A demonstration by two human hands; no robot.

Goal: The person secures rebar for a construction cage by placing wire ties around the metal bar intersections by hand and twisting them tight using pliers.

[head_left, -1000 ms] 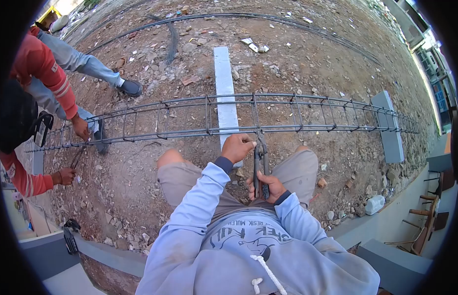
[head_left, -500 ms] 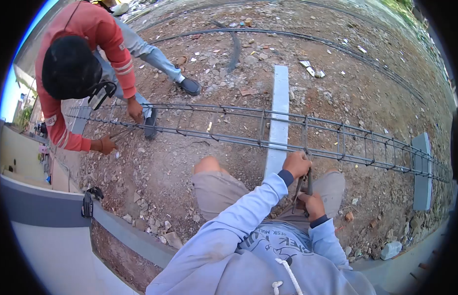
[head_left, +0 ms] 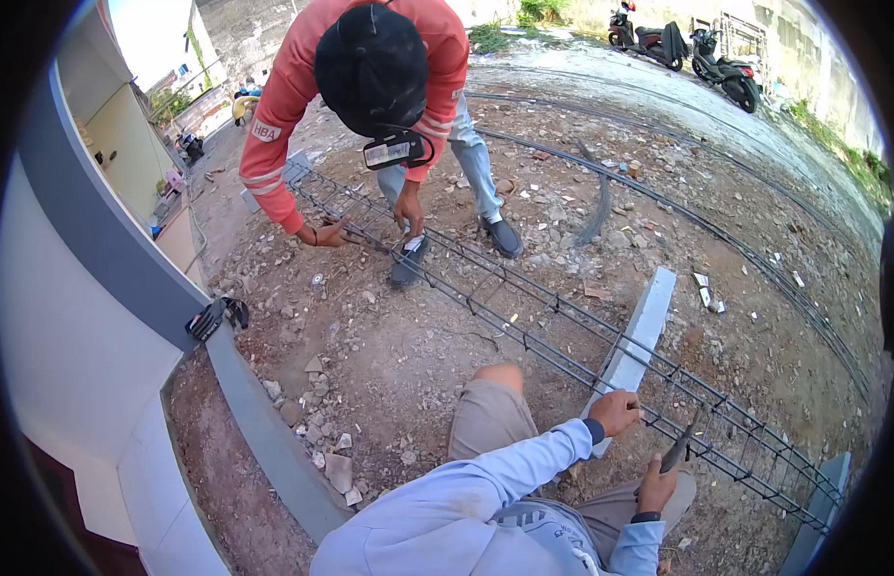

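A long rebar cage (head_left: 526,343) of steel bars and stirrups runs diagonally across in front of me, resting on grey beams. My left hand (head_left: 616,413) is closed, fingertips together right at the cage's near bar; whatever is between them is too small to make out. Lower and to the right, my right hand (head_left: 656,485) grips the handles of dark metal pincers (head_left: 679,449). Their head points up toward the cage beside a stirrup. Under the cage near my left hand lies a pale grey beam (head_left: 649,312).
A co-worker in a red top (head_left: 293,115) bends over the cage's far end, both hands at it. Loose long bars (head_left: 716,230) lie on the rubble ground. A low wall edge (head_left: 265,442) with black gloves (head_left: 217,317) is at left. Motorbikes (head_left: 725,72) stand far back.
My view has swung left and up. The pincers, upright between both hands before, now tilt right in my right hand, apart from my left hand. The co-worker is still bent over the cage.
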